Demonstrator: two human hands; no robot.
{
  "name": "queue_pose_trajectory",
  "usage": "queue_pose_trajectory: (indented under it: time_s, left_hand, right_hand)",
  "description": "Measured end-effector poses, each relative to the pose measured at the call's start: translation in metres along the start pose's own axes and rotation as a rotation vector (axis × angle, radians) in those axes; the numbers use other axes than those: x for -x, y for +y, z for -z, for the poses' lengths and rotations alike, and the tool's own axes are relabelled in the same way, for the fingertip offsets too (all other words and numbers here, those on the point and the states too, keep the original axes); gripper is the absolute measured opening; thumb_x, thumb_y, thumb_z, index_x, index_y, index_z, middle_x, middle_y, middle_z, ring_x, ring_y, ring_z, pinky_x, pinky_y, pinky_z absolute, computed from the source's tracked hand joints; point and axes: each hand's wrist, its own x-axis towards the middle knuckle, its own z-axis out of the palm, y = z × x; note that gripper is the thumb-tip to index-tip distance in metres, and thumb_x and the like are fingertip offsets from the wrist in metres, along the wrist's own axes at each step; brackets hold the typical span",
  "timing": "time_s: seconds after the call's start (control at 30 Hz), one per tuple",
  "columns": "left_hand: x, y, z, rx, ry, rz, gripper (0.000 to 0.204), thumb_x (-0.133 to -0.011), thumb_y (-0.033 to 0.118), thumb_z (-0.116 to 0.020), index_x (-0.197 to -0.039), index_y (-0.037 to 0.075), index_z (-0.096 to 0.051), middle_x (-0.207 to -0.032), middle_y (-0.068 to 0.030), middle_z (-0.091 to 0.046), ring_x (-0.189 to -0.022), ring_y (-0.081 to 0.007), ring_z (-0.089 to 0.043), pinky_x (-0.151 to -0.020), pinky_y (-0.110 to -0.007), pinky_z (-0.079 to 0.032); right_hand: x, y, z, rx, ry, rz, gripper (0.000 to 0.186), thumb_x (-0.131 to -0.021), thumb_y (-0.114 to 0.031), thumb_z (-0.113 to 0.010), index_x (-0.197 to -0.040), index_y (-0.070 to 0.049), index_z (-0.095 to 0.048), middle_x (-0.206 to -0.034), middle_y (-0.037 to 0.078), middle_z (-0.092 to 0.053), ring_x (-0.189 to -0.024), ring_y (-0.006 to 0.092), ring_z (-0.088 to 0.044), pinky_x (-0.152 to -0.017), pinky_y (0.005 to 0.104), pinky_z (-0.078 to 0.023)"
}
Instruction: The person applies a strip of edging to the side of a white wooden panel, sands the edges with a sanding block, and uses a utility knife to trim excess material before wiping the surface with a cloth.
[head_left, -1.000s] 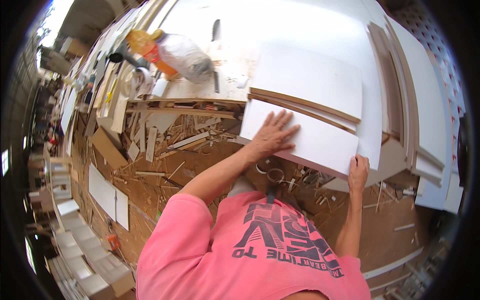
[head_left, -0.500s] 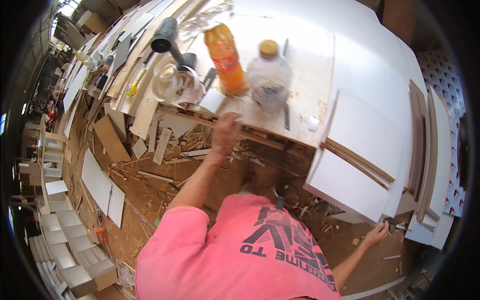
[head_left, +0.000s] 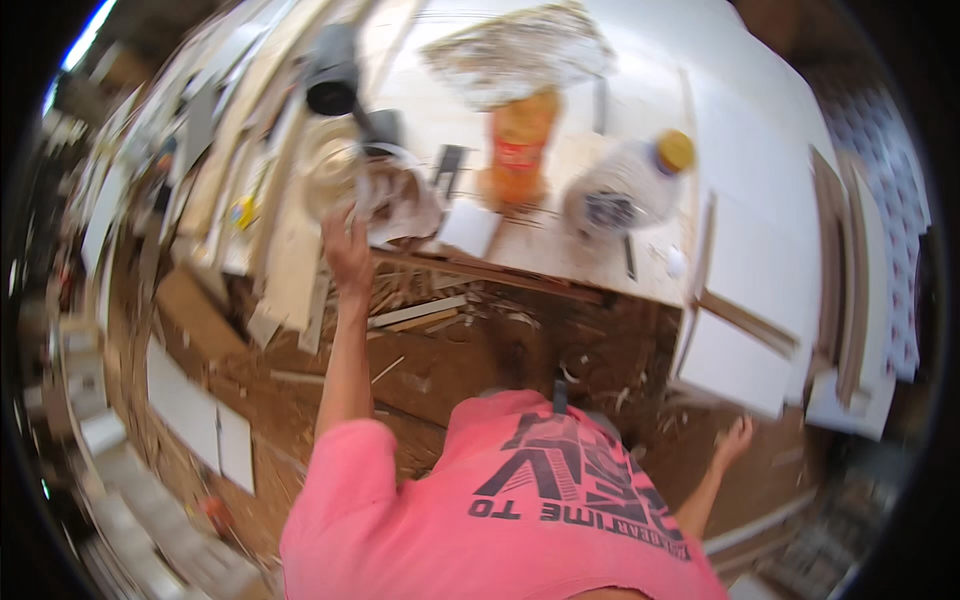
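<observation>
My left hand (head_left: 347, 250) reaches up to the near edge of the table, its fingers stretched out and blurred against a cream-coloured roll (head_left: 330, 165). Beside that roll is a white tub (head_left: 402, 200) with pale, crumpled-looking contents. My right hand (head_left: 735, 440) hangs low on the right, off the corner of a white panel (head_left: 735, 362); its fingers are curled and I see nothing in them. A bottle of orange drink (head_left: 520, 150) and a clear jug with a yellow cap (head_left: 625, 190) stand on the table. A white block (head_left: 469, 228) lies at the table edge.
A dark grey cylindrical tool (head_left: 332, 75) stands behind the roll. Long boards (head_left: 280, 230) and a yellow tape measure (head_left: 243, 212) lie to the left. Upright panels (head_left: 850, 280) lean at the right. Wood scraps and white panels (head_left: 200, 415) litter the brown floor.
My left hand has moved left, from by the white block to the roll. My right hand has come away from the panel corner and a black object there. The view has shifted.
</observation>
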Motion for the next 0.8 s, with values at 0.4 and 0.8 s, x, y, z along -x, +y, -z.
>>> queue_pose_trajectory:
  time_s: [0.4, 0.8]
  left_hand:
    - [0.068, 0.128, -0.115, 0.279, -0.609, -0.358, 0.029, -0.088, 0.007, -0.064, -0.116, 0.005, -0.060, -0.122, -0.0162, -0.056, -0.117, -0.0333, -0.051, -0.101, -0.041, -0.040]
    - [0.134, 0.161, -0.123, 0.453, -1.128, -0.167, 0.028, -0.096, 0.009, -0.054, -0.123, 0.002, -0.056, -0.117, -0.0148, -0.058, -0.107, -0.0263, -0.058, -0.094, -0.036, -0.045]
  right_hand:
    - [0.063, -0.134, -0.070, -1.124, -0.135, -0.762, 0.073, -0.094, -0.056, -0.051, -0.144, -0.007, -0.031, -0.131, 0.017, -0.048, -0.114, 0.0310, -0.051, -0.094, 0.0452, -0.045]
    - [0.046, -0.125, -0.104, -1.027, 0.173, -0.659, 0.046, -0.084, -0.024, -0.072, -0.116, -0.001, -0.048, -0.094, 0.005, -0.052, -0.069, 0.0105, -0.049, -0.052, 0.0258, -0.042]
